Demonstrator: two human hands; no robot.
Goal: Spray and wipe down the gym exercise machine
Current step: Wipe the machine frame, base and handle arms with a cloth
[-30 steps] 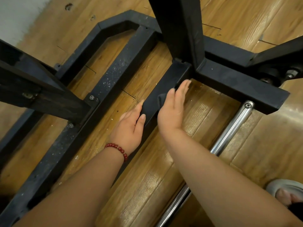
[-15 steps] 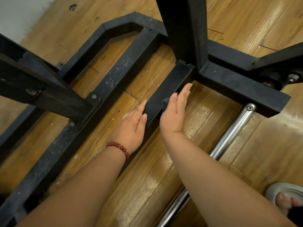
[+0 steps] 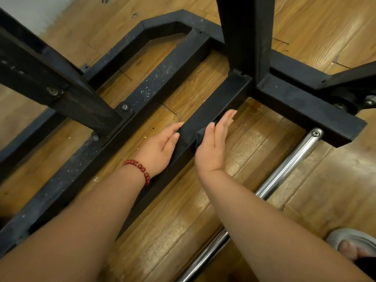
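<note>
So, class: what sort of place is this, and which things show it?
Probably a gym: a black square-tube metal machine frame, bolted together, stands on a wooden plank floor, a chrome round bar runs beside it, and the right hand presses a dark cloth against one beam.

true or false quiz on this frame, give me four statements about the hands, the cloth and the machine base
1. The right hand presses a dark cloth against the black frame bar. True.
2. The red bead bracelet is on the right wrist. False: it is on the left wrist.
3. The left hand holds a spray bottle. False: it holds nothing, its straight fingers rest against the bar.
4. A chrome tube runs to the right of the right arm. True.
</note>
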